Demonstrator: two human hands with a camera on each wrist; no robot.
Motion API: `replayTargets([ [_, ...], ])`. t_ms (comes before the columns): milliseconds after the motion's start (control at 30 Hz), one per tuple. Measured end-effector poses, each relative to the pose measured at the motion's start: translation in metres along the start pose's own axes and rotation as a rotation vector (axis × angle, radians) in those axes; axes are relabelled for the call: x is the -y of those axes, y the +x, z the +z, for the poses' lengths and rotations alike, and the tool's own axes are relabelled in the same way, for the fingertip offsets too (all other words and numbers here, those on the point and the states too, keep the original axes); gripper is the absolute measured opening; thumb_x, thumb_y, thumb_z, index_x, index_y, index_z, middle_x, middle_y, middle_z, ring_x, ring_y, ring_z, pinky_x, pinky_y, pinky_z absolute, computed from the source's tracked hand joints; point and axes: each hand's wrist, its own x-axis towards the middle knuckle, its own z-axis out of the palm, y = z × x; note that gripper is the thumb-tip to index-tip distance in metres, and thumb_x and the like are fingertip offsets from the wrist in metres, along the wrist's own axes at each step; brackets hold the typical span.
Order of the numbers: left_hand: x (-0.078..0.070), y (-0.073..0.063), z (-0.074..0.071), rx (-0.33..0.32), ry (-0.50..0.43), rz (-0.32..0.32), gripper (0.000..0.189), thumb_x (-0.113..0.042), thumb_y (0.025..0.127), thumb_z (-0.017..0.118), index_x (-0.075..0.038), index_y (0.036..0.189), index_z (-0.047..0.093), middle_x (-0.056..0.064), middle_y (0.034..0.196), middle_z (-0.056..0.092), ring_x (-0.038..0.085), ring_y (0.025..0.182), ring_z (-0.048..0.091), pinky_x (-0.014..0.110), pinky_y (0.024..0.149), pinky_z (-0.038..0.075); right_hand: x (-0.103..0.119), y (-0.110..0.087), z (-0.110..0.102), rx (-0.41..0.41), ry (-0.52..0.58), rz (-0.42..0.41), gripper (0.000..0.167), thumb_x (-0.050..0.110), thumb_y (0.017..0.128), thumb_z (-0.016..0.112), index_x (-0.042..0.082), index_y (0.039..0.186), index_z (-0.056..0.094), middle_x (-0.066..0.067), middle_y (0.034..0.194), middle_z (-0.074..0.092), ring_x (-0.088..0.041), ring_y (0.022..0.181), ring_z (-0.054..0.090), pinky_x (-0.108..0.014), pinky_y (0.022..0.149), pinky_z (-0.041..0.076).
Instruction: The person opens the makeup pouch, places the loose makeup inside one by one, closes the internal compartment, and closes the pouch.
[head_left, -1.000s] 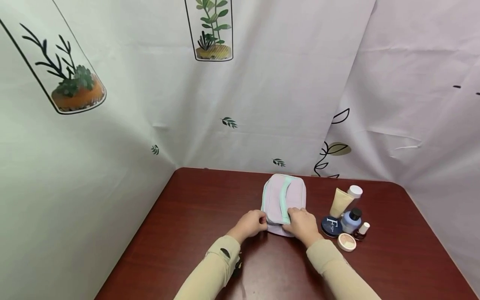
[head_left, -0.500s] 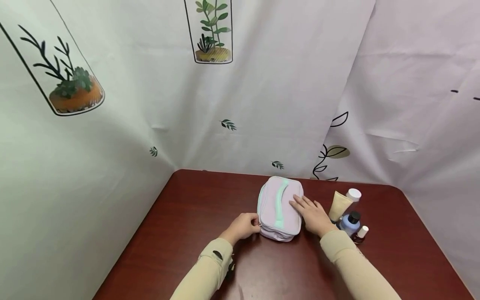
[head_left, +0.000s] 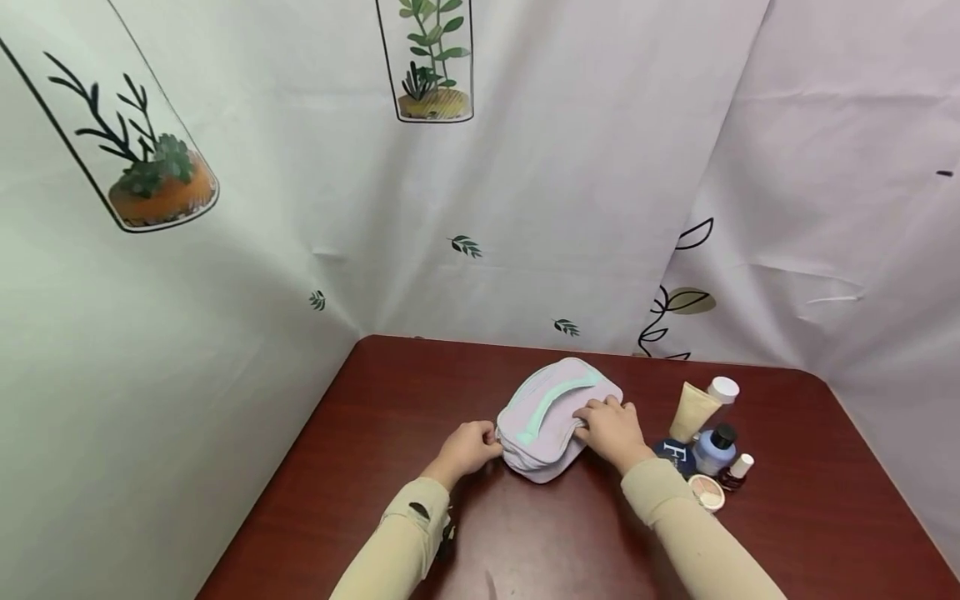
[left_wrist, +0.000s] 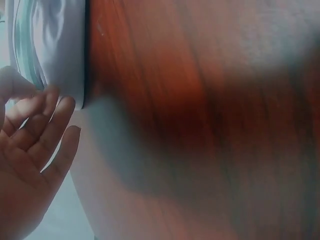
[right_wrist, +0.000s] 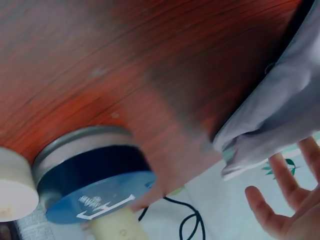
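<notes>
A lilac cosmetic bag [head_left: 558, 412] with a mint handle strap [head_left: 551, 404] lies turned at an angle near the table's back. At its near left corner, my left hand [head_left: 467, 450] pinches the zipper end with thumb and index finger; the zipper pull itself is hidden. The left wrist view shows that pinch against the mint zipper band [left_wrist: 25, 47], the other fingers loosely bent. My right hand [head_left: 613, 429] grips the bag's right edge, where the top is dented. In the right wrist view, the fingers [right_wrist: 285, 177] reach the bag's lilac side [right_wrist: 280, 110].
Right of the bag stand a cream tube [head_left: 692, 412], a white-capped bottle [head_left: 723, 390], a blue bottle with black cap [head_left: 715, 450], and a nail polish bottle [head_left: 737, 472]. A dark blue round case [head_left: 672, 454] and a round compact [head_left: 707, 493] lie beside my right wrist. Fabric hangs behind the table [head_left: 405, 392].
The bag has turned clockwise, its near end swinging left. My left hand has moved left with that corner. My right hand lay flat on top half a second ago and now grips the edge.
</notes>
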Motion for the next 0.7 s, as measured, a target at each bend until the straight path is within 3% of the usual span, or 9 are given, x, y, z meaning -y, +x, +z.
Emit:
replayTargets([
  [233,-0.013,-0.004,0.002,-0.084,-0.011,0.032,0.015,-0.014,0.069,0.062,-0.017,0.060,0.050,-0.011,0.057,0.046,0.005,0.051,0.041,0.022,0.049,0.034,0.004,0.004,-0.002,-0.036,0.041,0.092,0.022,0.034,0.079,0.067,0.019,0.094,0.072,-0.001,0.092,0.063,-0.028,0.085,0.048,-0.049,0.066,0.042],
  [500,-0.029,-0.007,0.001,-0.221,-0.021,-0.059,0.010,-0.017,0.071,0.059,-0.018,0.063,0.052,-0.010,0.056,0.046,0.007,0.051,0.043,0.025,0.049,0.036,0.011,0.011,-0.005,-0.052,0.153,0.178,0.023,0.034,0.078,0.068,0.016,0.091,0.072,-0.005,0.089,0.056,-0.030,0.087,0.045,-0.047,0.065,0.045],
  [700,-0.037,-0.011,-0.002,-0.255,-0.058,-0.086,0.013,-0.017,0.069,0.058,-0.017,0.063,0.046,-0.010,0.054,0.042,0.007,0.049,0.040,0.025,0.047,0.033,0.018,0.016,-0.009,-0.042,0.137,0.198,0.026,0.033,0.081,0.066,0.012,0.093,0.072,-0.011,0.092,0.057,-0.031,0.087,0.044,-0.046,0.065,0.046],
])
